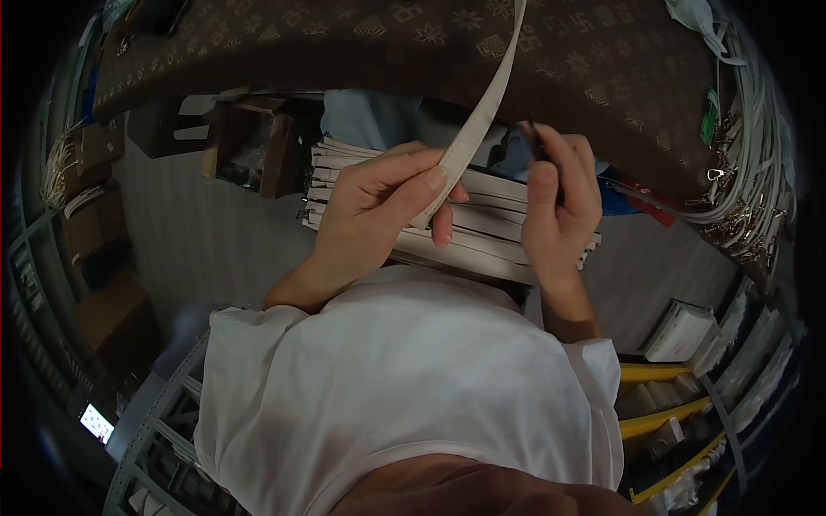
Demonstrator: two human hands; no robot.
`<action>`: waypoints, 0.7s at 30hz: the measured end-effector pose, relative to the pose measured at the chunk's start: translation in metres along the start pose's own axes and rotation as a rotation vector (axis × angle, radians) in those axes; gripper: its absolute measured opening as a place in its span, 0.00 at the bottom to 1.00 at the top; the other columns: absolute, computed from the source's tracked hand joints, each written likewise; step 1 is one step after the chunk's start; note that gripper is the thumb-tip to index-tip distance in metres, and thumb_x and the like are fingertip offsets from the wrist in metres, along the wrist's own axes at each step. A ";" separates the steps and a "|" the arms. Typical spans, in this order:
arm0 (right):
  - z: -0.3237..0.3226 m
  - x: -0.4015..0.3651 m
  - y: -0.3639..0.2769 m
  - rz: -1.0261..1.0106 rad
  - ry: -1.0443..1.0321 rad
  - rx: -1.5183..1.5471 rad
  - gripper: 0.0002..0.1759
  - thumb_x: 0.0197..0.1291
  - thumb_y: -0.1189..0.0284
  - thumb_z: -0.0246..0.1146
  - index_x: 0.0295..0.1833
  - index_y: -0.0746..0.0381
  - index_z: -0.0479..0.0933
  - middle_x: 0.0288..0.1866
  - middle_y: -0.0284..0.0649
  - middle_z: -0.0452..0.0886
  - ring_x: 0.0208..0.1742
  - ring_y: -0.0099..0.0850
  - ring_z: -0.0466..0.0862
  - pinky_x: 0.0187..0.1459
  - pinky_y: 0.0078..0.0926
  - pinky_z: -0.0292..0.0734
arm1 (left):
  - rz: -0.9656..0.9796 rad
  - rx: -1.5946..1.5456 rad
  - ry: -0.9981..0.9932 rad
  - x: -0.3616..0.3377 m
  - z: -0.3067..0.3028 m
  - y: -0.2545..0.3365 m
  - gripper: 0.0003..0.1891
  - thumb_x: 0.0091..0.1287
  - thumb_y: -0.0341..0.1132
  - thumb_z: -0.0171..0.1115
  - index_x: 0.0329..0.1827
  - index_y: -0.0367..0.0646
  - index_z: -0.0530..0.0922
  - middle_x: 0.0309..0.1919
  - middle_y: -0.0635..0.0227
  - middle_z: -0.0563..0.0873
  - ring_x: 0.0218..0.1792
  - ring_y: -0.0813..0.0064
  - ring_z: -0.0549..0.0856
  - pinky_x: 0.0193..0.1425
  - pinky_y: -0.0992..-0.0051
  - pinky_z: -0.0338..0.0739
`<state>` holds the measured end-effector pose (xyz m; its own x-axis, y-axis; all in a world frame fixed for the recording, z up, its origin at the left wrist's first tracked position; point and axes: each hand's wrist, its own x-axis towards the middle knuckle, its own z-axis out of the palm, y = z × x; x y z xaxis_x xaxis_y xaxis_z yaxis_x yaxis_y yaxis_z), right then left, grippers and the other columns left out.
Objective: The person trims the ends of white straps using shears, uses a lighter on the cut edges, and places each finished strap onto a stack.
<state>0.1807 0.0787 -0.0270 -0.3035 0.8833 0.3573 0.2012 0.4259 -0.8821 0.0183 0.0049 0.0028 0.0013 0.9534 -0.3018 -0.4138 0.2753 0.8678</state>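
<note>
My left hand (374, 206) pinches a cream strap (483, 116) between thumb and fingers near its lower end. From there the strap rises, tilted to the right, past the top edge of the view. To the right, my right hand (564, 198) is raised with its fingers curled; a small dark thing shows at the fingertips, too blurred to name. It is apart from the strap. Below both hands, a stack of cream straps (490, 245) with small metal ends lies across my lap, partly covered by the hands.
A brown patterned cloth (379, 43) covers the table ahead. Grey straps with metal clasps (731, 198) hang at its right edge. Cardboard boxes stand at left, including an open one (284, 155). A yellow-edged shelf (662, 421) is at lower right, a lit phone (96, 422) at lower left.
</note>
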 end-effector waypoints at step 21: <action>0.005 0.006 0.003 0.134 -0.022 0.138 0.13 0.54 0.70 0.61 0.43 0.66 0.77 0.28 0.34 0.70 0.27 0.22 0.70 0.30 0.14 0.65 | -0.100 -0.050 0.127 0.001 -0.007 -0.015 0.07 0.54 0.24 0.62 0.35 0.36 0.76 0.27 0.71 0.77 0.27 0.85 0.78 0.32 0.84 0.74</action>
<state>0.1746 0.0841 -0.0288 -0.3033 0.9252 0.2281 0.1119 0.2723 -0.9557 0.0186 0.0005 -0.0131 -0.0692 0.8972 -0.4362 -0.4625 0.3586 0.8109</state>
